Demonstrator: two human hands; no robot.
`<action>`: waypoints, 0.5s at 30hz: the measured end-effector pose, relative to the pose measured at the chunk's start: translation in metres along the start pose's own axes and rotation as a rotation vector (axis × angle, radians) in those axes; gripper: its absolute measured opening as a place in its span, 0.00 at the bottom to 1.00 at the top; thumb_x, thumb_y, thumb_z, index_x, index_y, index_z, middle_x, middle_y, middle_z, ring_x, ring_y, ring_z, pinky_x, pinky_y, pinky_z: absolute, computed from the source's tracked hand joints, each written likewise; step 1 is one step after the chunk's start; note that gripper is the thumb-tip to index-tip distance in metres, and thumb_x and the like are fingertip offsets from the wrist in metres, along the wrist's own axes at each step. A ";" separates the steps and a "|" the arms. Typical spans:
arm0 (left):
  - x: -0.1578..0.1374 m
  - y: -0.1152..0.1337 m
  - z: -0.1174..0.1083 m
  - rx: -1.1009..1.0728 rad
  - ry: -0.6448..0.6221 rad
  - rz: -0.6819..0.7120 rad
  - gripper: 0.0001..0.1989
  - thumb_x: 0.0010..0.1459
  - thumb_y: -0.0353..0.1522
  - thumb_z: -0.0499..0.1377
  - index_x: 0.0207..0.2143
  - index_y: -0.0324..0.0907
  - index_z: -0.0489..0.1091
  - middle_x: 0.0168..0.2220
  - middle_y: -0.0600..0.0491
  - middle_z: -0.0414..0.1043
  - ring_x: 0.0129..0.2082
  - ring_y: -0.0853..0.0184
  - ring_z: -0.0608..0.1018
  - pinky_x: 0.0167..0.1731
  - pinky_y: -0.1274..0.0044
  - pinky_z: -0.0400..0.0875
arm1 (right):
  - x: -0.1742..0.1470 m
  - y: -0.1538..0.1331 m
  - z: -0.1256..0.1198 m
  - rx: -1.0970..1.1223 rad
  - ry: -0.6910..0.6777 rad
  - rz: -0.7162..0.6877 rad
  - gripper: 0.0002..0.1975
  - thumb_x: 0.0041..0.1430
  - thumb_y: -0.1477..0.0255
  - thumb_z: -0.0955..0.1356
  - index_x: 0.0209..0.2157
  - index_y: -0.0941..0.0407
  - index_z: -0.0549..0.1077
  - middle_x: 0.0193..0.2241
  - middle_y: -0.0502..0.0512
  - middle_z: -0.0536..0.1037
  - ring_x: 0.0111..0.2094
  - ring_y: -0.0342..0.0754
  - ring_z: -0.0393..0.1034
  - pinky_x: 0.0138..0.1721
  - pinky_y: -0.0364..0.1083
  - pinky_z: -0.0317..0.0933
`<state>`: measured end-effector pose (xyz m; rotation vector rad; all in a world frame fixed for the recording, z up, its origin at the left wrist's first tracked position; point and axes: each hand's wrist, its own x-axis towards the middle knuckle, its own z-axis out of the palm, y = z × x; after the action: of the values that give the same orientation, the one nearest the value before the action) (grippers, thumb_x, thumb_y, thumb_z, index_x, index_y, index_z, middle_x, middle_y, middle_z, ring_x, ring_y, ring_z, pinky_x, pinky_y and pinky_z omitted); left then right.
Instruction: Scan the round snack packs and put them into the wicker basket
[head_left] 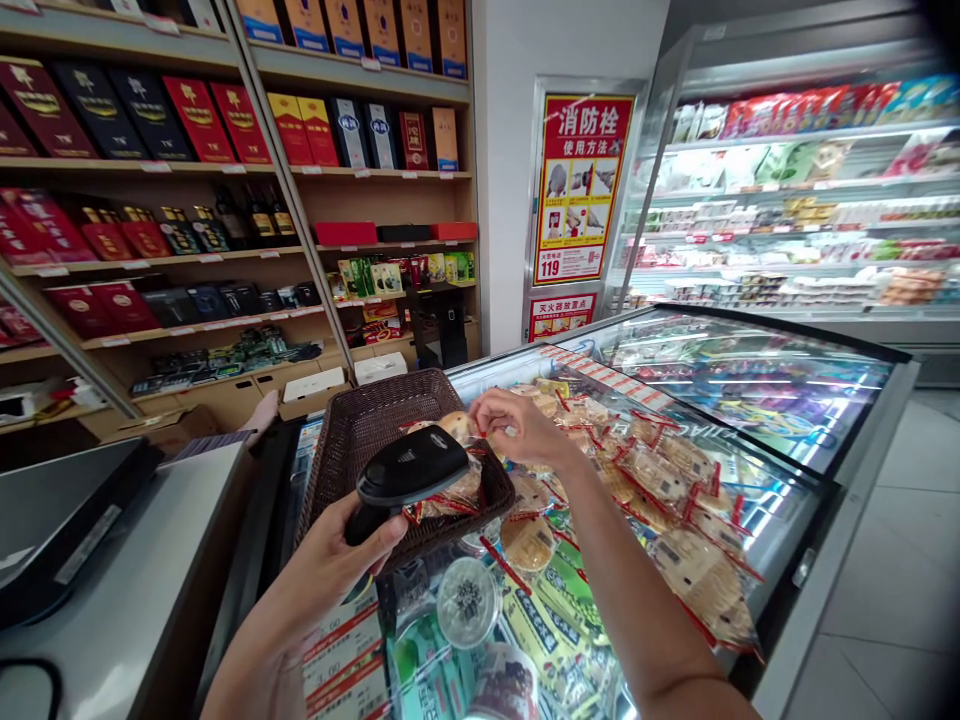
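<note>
My left hand (352, 550) is wrapped round the handle of a black barcode scanner (412, 462), its head tilted over a brown wicker basket (352, 420). At the basket's right side, the fingers of my right hand (514, 425) pinch the edge of a clear bag of round pastry (454, 425). More pastry bags with red edges (463, 490) lie in the basket, partly hidden beneath the scanner. Beyond my right forearm, several similar flat pastry bags (664, 475) are spread on the glass lid of a chest freezer.
Ice cream packs and a round tub (469, 602) show through the freezer glass (757, 370). A counter (172, 560) with a black device (67, 520) stands at left. Shelves (375, 172) of boxed bottles line the back, with a lit chilled display (802, 190) at right.
</note>
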<state>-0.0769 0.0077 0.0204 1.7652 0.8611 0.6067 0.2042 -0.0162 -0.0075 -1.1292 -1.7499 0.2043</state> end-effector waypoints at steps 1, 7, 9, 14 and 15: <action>0.001 -0.002 -0.001 0.010 0.012 0.003 0.23 0.51 0.52 0.62 0.25 0.42 0.63 0.18 0.59 0.59 0.20 0.73 0.59 0.23 0.78 0.51 | 0.001 0.001 0.001 0.009 -0.043 0.032 0.11 0.46 0.84 0.61 0.30 0.56 0.67 0.44 0.56 0.71 0.36 0.42 0.71 0.37 0.42 0.65; 0.005 -0.008 -0.004 0.009 0.025 -0.025 0.25 0.49 0.55 0.62 0.26 0.42 0.63 0.19 0.59 0.60 0.22 0.73 0.59 0.24 0.78 0.50 | -0.019 0.037 -0.032 -0.478 0.082 0.687 0.13 0.60 0.72 0.64 0.47 0.57 0.68 0.50 0.62 0.68 0.49 0.52 0.70 0.51 0.51 0.63; 0.005 -0.007 -0.003 0.012 0.017 -0.023 0.25 0.49 0.55 0.62 0.25 0.42 0.62 0.19 0.60 0.59 0.22 0.73 0.58 0.25 0.78 0.50 | -0.031 0.058 -0.044 -0.657 0.094 0.974 0.16 0.63 0.68 0.64 0.51 0.59 0.69 0.52 0.67 0.69 0.56 0.58 0.65 0.57 0.54 0.58; 0.005 -0.004 -0.001 0.038 0.012 0.005 0.25 0.51 0.54 0.60 0.25 0.43 0.62 0.18 0.59 0.59 0.22 0.72 0.59 0.26 0.77 0.50 | -0.041 0.092 -0.044 -0.723 0.102 1.161 0.20 0.68 0.67 0.58 0.54 0.59 0.72 0.51 0.68 0.74 0.59 0.61 0.63 0.58 0.59 0.56; 0.005 -0.004 -0.001 0.038 0.007 0.006 0.24 0.51 0.54 0.61 0.25 0.43 0.62 0.19 0.59 0.59 0.22 0.72 0.59 0.25 0.77 0.50 | -0.040 0.094 -0.042 -0.712 0.124 1.162 0.20 0.68 0.68 0.57 0.52 0.60 0.74 0.51 0.69 0.74 0.58 0.62 0.64 0.57 0.59 0.57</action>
<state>-0.0751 0.0130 0.0174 1.8013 0.8781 0.6040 0.2954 -0.0095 -0.0684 -2.5307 -0.8506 0.1915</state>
